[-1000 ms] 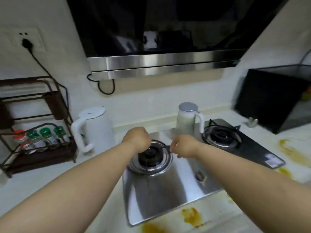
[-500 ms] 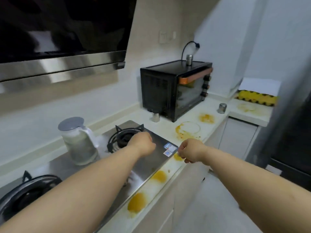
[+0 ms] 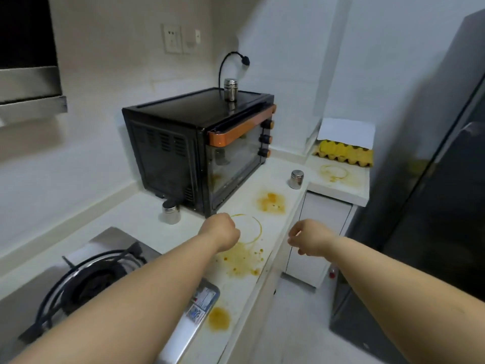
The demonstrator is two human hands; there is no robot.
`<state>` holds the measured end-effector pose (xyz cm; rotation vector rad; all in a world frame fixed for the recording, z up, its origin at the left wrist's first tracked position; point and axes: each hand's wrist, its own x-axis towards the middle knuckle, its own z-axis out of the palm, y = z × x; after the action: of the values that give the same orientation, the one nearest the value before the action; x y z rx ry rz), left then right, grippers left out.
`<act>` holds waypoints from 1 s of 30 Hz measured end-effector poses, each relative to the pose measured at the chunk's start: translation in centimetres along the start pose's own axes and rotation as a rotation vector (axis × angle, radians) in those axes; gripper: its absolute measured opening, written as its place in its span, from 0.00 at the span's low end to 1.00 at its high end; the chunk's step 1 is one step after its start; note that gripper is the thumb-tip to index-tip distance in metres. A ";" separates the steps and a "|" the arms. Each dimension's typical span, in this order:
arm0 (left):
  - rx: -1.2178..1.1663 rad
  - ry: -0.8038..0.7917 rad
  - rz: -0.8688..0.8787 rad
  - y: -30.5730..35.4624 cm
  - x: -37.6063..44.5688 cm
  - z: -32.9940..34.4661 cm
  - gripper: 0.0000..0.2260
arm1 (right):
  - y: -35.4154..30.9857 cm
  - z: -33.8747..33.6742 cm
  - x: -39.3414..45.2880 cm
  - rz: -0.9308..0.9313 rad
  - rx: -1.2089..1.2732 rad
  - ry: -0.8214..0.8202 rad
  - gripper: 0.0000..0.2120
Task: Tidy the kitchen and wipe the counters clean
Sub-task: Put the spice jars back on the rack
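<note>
Bench [image 3: 147, 219] is the thing to be cleaned, and it is running from the stove [image 3: 86, 279] past the black oven [image 3: 194, 143] to a lower ledge [image 3: 341, 187] by the dark fridge [image 3: 425, 179]; it is carrying several orange stains, with a ring stain [image 3: 249, 227] just beside the left hand [image 3: 223, 235]. Both hands are hovering with nothing in them; the left hand is showing its fingers curled into a loose fist over the bench, and the right hand [image 3: 309, 239] is hanging past the bench edge with its fingers loosely curled.

I am judging that wiping is not yet begun, because no cloth is in view; the next move is calling for a cloth, or for lifting the small steel jars [image 3: 170, 211] away first.

Room is narrow: the oven is taking much of the depth, one jar [image 3: 297, 179] is standing near the front edge, and an egg tray [image 3: 343, 153] is sitting on the ledge.
</note>
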<state>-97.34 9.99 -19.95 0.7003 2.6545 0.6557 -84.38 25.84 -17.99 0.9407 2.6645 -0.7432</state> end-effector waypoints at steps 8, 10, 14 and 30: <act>0.011 0.003 0.034 6.7 11.5 3.3 0.06 | 7.0 -5.2 11.9 0.075 0.135 0.082 0.28; -0.001 0.019 -0.024 8.1 14.7 4.4 0.13 | 8.6 -6.5 16.2 0.050 0.197 0.087 0.29; -0.065 0.030 -0.134 10.1 20.3 6.1 0.15 | 10.5 -8.6 24.4 0.027 0.287 0.066 0.32; -0.083 0.058 -0.404 11.1 28.9 8.2 0.13 | 11.8 -9.5 41.6 -0.077 0.261 -0.019 0.26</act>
<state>-113.79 36.68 -26.54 0.1140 2.6848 0.6702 -109.33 60.53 -29.53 0.8870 2.6437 -1.1336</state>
